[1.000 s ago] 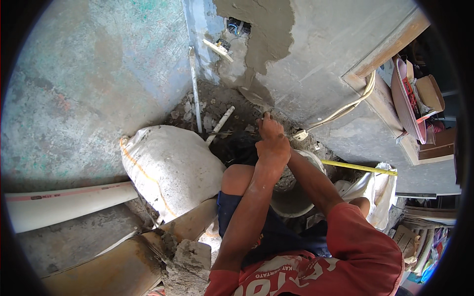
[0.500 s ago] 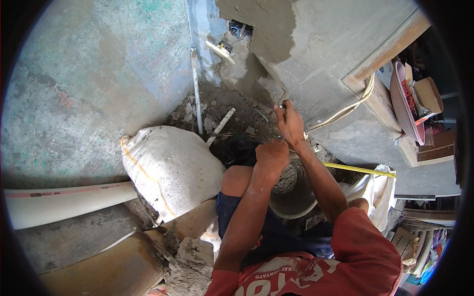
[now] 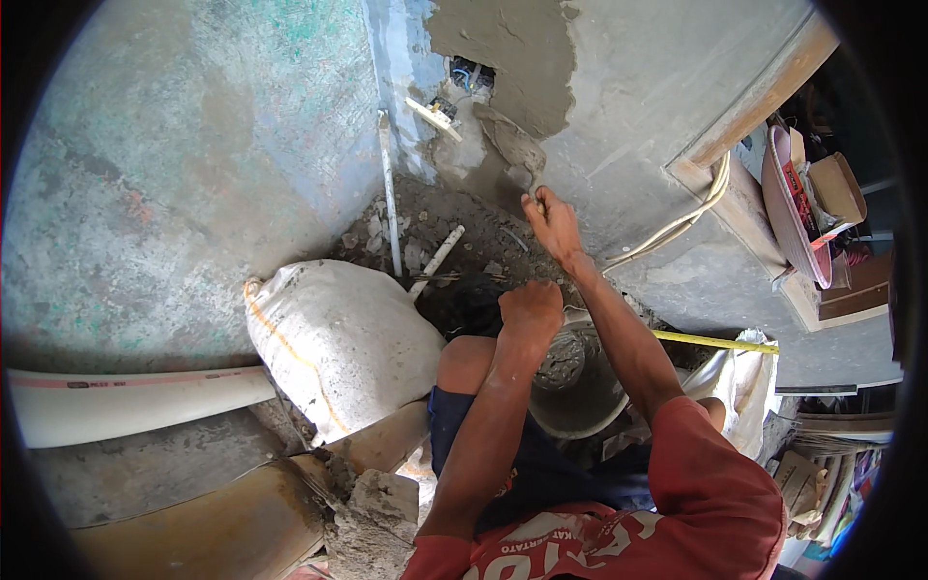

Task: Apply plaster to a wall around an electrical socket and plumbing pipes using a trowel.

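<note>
My right hand (image 3: 555, 230) is closed round the handle of a trowel (image 3: 514, 141). Grey wet mortar covers the trowel's blade, which is up against the wall below a fresh mortar patch (image 3: 503, 58). My left hand (image 3: 532, 307) is closed at the far left rim of a bucket (image 3: 592, 418), its fingers mostly hidden beneath it. Inside the bucket lies wet mortar (image 3: 563, 365). Left of the patch, a wall box (image 3: 472, 75) with blue wires sits recessed in the wall. A loose white outlet plate (image 3: 433, 118) hangs beside it.
A full white sack (image 3: 343, 348) stands to the left, near a thin upright pipe (image 3: 390, 193) and a short pipe piece (image 3: 437, 261). Rubble fills the corner. Cables (image 3: 681, 217) and a yellow strip (image 3: 715, 340) lie right. A large white pipe (image 3: 145, 404) is at far left.
My right hand has moved slightly up and left with the trowel, whose mortar-covered face now shows. My left hand stays at the bucket. The view has shifted slightly.
</note>
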### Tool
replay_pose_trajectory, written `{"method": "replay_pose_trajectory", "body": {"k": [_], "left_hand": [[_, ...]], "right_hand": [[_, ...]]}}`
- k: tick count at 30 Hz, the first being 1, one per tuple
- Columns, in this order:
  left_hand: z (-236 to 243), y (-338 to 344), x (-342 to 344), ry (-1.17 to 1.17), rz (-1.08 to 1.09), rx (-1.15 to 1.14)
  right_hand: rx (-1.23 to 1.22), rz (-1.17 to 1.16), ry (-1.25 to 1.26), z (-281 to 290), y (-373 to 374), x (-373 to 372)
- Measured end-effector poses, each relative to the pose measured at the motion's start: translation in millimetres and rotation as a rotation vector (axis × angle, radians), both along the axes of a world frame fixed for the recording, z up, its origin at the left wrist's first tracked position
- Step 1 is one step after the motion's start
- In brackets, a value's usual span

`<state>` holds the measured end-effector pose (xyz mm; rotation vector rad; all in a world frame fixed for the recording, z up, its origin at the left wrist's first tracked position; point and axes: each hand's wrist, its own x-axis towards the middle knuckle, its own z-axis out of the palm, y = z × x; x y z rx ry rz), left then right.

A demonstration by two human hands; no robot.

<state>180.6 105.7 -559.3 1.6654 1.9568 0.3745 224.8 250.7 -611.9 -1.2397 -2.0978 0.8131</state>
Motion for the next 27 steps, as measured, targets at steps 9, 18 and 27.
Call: {"method": "replay_pose_trajectory", "body": {"k": [9, 18, 27], "left_hand": [[0, 0, 0, -0.018, -0.001, -0.002], [2, 3, 1, -0.032, -0.015, -0.059], [4, 0, -3, -0.012, -0.025, -0.06]], "right_hand": [[-0.116, 0.007, 0.042, 4, 19, -8], [-0.011, 0.162, -0.186, -1, 15, 11], [0.088, 0.044, -0.195, 46, 2, -10]]}}
